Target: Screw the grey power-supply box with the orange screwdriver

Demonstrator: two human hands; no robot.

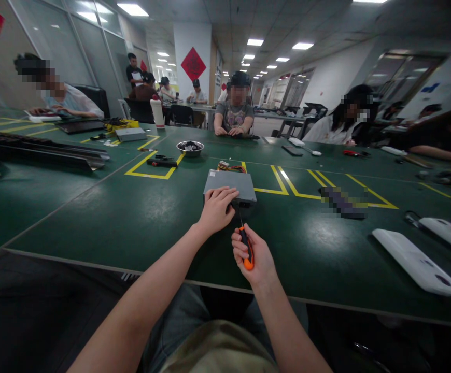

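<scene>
green table (163, 228). gray metal box (229, 182) on it, before the person; colored wires (230, 167) at its far side. white cup (157, 114), contents hidden. steel bowl (190, 153), small dark pieces (190, 146) inside. left hand (216, 211) unclenched, laid on box; right hand (259, 255) gripping screwdriver (246, 248), shaft toward box.

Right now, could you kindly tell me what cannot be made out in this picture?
All in the head view:
Screwdriver in the right hand: tip too small and dark to make out.
Grey box: part of its near side hidden by the left hand.
Metal bowl: contents too small to identify.
Dark object right of the box: blurred into blocks.
White case at the right edge: partly cut off by it.
</scene>
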